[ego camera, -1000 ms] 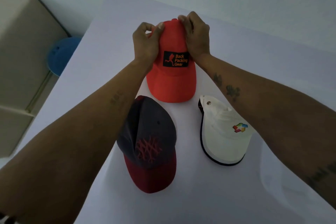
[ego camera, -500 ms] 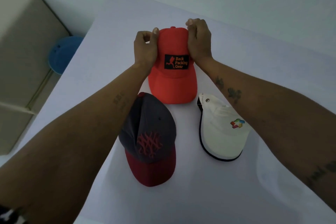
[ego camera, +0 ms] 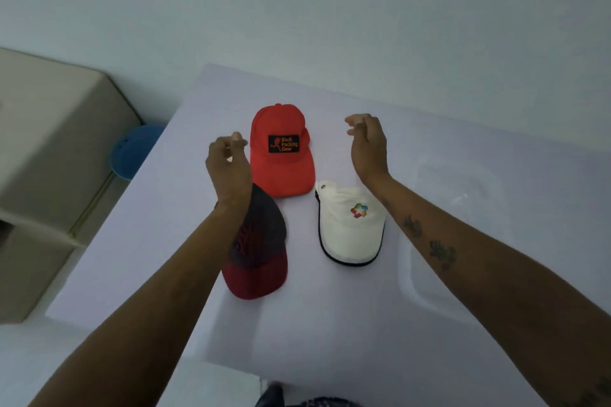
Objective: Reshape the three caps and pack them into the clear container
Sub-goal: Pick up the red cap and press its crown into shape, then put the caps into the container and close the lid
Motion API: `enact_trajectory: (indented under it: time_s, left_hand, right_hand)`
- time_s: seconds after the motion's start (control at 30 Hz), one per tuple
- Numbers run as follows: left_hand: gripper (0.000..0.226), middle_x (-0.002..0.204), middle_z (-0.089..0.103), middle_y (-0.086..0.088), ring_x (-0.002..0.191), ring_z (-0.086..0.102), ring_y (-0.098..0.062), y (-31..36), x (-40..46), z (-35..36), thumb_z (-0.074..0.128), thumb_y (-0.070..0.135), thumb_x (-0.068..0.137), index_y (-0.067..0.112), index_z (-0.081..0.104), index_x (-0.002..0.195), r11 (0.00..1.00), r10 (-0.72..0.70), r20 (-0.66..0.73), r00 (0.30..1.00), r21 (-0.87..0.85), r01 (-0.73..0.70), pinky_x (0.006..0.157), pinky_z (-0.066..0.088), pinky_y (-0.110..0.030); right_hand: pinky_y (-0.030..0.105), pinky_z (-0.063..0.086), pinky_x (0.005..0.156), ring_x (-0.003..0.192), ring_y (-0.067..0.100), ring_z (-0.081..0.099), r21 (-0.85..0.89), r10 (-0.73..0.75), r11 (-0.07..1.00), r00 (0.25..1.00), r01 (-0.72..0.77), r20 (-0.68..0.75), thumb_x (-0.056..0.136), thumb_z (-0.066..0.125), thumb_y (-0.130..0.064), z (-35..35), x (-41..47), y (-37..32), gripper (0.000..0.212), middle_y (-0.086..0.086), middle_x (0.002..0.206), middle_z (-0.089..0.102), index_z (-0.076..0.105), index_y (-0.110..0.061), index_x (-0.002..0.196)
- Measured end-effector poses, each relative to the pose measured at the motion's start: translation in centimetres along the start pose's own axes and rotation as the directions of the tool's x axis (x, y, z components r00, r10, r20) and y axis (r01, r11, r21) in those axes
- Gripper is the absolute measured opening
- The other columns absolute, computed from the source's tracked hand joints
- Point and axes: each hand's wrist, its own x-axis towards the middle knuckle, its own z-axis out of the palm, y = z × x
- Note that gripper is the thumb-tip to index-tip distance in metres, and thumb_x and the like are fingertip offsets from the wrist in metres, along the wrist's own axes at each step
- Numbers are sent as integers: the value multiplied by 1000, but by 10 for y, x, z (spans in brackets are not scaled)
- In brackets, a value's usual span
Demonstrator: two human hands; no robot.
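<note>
**Hazards**

- Table (ego camera: 330, 324): carries all three caps near the middle. Risk of sweeping a cap toward the 9 o'clock edge with a forearm.
- Clear container (ego camera: 408, 277): appears as only a faint outline at 3 o'clock of the caps. Easy to misjudge the rim and strike it or drop a cap beside it, since almost nothing marks its walls.
- Dark cap with red brim (ego camera: 264, 241): lies at 7 o'clock of the group, directly under the left forearm. Likely to be dragged or flattened if that arm drops.
- Red cap (ego camera: 281, 172): lies at 12 o'clock, brim toward 6 o'clock, brim edge just beside both other caps. May slump out of shape if lifted by the crown alone.
- White cap (ego camera: 350, 235): lies at 4 o'clock, crown collapsed. Judged not yet reshaped, and liable to be packed creased.
- Left hand (ego camera: 228, 168) and right hand (ego camera: 368, 149): hover at 9 and 3 o'clock of the red cap, fingers loosely curled, grasping nothing.

**Limits of view**

- Cannot tell the container's depth, lid or far wall.
- Cannot see the dark cap's crown emblem clearly: blurred and half covered by the forearm.
- Cannot identify the blue round object (ego camera: 132, 152) at 9 o'clock, partly behind the table.
</note>
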Motion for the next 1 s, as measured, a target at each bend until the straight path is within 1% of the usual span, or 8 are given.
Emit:
enact_trajectory:
  time_s: [0.2, 0.27, 0.4, 0.53, 0.63, 0.73, 0.83, 1.0]
  left_hand:
    - [35, 70, 63, -4, 60, 57, -1, 12, -90, -13, 45, 25, 99, -1, 59, 80, 1000, -12, 166, 986, 14, 10, 65, 49, -18]
    - [37, 69, 62, -13, 62, 54, -8, 8, -106, -10, 45, 25, 99, -1, 57, 75, 998, 12, 192, 981, 56, -23, 65, 46, -22]
    - [30, 77, 55, -19, 68, 46, -14, -3, -111, -16, 44, 22, 98, -2, 53, 80, 983, -32, -100, 995, 175, 49, 63, 39, -16]
    - [23, 114, 55, -8, 100, 53, -18, -36, -93, -47, 45, 30, 96, 12, 56, 103, 965, -153, -312, 938, 158, 210, 95, 45, -34]
    - [33, 126, 53, -7, 115, 54, -25, -64, -80, -65, 44, 41, 95, 16, 54, 114, 929, -274, -201, 940, 198, 313, 102, 45, -44]
    - [42, 119, 55, -7, 108, 52, -22, -73, -75, -70, 41, 40, 98, 8, 50, 124, 928, -318, -31, 948, 196, 317, 93, 43, -35]
    - [36, 105, 57, -6, 95, 52, -19, -76, -71, -70, 40, 35, 99, 6, 55, 116, 930, -320, 36, 947, 200, 307, 85, 43, -33]
    - [23, 80, 52, -3, 77, 48, -19, -75, -69, -73, 41, 22, 100, 4, 52, 93, 938, -253, 19, 967, 248, 240, 68, 40, -29]
  right_hand:
    - [17, 44, 82, 99, 15, 57, -11, 37, 999, 998, -37, -44, 95, 43, -11, -58, -63, 4, 21, 7, 110, 59, 64, -12, 96]
    - [17, 45, 80, 93, 12, 56, -44, 68, 997, 996, -71, -58, 94, 47, -10, -69, -78, 11, 17, 9, 111, 58, 64, -9, 95]
    - [8, 46, 72, 83, 9, 58, 10, 65, 998, 997, -66, 50, 90, 52, -4, -62, -111, 17, 11, 8, 103, 57, 63, -4, 91]
    - [4, 40, 75, 94, 14, 58, -21, 87, 996, 942, -85, 324, 91, 54, -7, -19, -135, 12, 15, 7, 106, 63, 64, -5, 100]
    - [19, 39, 94, 121, 19, 53, -97, 230, 973, 818, -211, 528, 94, 55, -23, 20, -143, 12, 37, 7, 133, 54, 53, -8, 128]
    - [29, 31, 108, 136, 24, 38, -174, 271, 963, 734, -208, 623, 94, 54, -32, 46, -145, 12, 59, 9, 148, 38, 33, -7, 144]
    - [26, 37, 103, 129, 23, 47, -89, 257, 960, 713, -264, 652, 93, 56, -23, 62, -142, 11, 49, 6, 139, 49, 40, -9, 138]
    - [42, 45, 104, 118, 21, 54, -72, 282, 952, 762, -298, 583, 91, 57, -33, 78, -143, 21, 45, 7, 129, 55, 48, -15, 131]
